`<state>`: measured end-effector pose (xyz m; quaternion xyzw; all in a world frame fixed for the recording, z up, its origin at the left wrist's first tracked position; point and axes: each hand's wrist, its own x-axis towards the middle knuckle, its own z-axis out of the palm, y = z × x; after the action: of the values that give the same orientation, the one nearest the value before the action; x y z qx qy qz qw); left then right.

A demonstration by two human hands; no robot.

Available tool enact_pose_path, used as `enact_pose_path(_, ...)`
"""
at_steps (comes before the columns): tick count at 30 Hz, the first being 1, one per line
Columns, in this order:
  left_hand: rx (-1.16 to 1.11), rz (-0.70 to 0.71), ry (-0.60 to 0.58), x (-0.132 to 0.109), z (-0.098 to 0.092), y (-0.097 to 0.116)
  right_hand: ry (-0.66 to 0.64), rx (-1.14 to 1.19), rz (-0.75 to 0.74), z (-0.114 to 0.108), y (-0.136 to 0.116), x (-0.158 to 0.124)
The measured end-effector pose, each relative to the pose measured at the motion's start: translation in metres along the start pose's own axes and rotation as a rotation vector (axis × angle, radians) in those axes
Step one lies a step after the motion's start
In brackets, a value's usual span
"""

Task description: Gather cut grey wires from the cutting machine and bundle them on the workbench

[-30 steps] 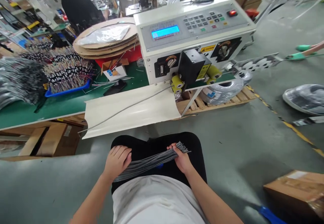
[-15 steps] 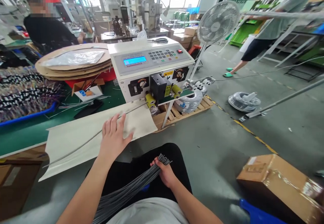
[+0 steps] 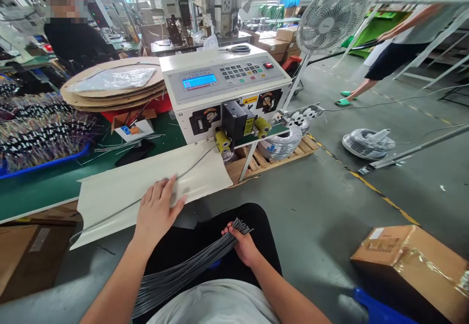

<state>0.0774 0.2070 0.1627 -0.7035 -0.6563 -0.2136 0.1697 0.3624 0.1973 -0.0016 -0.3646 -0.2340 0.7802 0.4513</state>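
Note:
A grey cable (image 3: pixel 196 162) runs from the rollers of a white wire-cutting machine (image 3: pixel 190 103) across a cream sheet (image 3: pixel 106 194). My left hand (image 3: pixel 157 206) lies over the cable with its fingers stretched out and the thumb apart; part of the cable is hidden under the fingers. In my right hand (image 3: pixel 242 243) is a bundle of cut grey cables (image 3: pixel 190 268), gripped near its ends. The bundle rests across my lap, and its far part passes behind my left forearm.
Cardboard discs (image 3: pixel 113 82) and a blue tray of wire harnesses (image 3: pixel 44 133) are left of the machine. A fan (image 3: pixel 331 21) stands behind it. Cable coils (image 3: pixel 368 143) and a cardboard box (image 3: pixel 410 260) sit on the floor. Two other people are in the background.
My left hand has moved back along the sheet, toward me and away from the machine. The cable's far end now curls at the sheet's left edge. My right hand keeps its grip.

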Motion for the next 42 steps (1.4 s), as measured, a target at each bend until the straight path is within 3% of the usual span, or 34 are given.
enact_pose_path(4,0.031,-0.005,-0.071,-0.028,-0.014,-0.018,0.011,-0.025,0.021,-0.001,0.000,0.000)
enact_pose_path(7,-0.056,0.109,0.041,-0.052,-0.026,-0.028,0.008,-0.027,0.033,-0.002,-0.001,0.001)
enact_pose_path(10,-0.181,0.261,0.099,-0.081,-0.027,-0.017,0.021,-0.031,0.053,-0.001,0.000,0.001)
enact_pose_path(13,-0.256,0.249,-0.031,-0.116,-0.012,0.013,0.007,-0.022,0.054,0.000,0.001,0.001)
enact_pose_path(16,-0.285,0.106,-0.210,-0.151,0.011,0.043,-0.001,-0.003,0.053,-0.002,0.002,0.002)
enact_pose_path(19,-0.297,0.017,-0.317,-0.180,0.029,0.061,0.001,0.008,0.068,-0.004,0.004,0.002)
enact_pose_path(22,-0.301,-0.003,-0.393,-0.196,0.039,0.069,0.016,0.014,0.065,-0.004,0.004,0.002)
enact_pose_path(26,-0.246,-0.059,-0.457,-0.195,0.040,0.072,0.014,-0.004,0.023,-0.003,0.005,0.001)
enact_pose_path(30,-0.184,-0.113,-0.484,-0.196,0.029,0.051,-0.009,0.002,-0.015,-0.001,0.005,-0.001)
enact_pose_path(36,-0.020,-0.274,-0.510,-0.234,0.017,-0.019,-0.031,0.027,-0.010,0.002,0.001,-0.004)
enact_pose_path(39,-0.009,-0.358,-0.396,-0.258,0.028,-0.042,-0.048,0.050,-0.006,0.003,0.001,-0.002)
enact_pose_path(42,-0.075,-0.443,-0.248,-0.271,0.043,-0.049,-0.063,0.065,-0.015,0.002,0.002,-0.001)
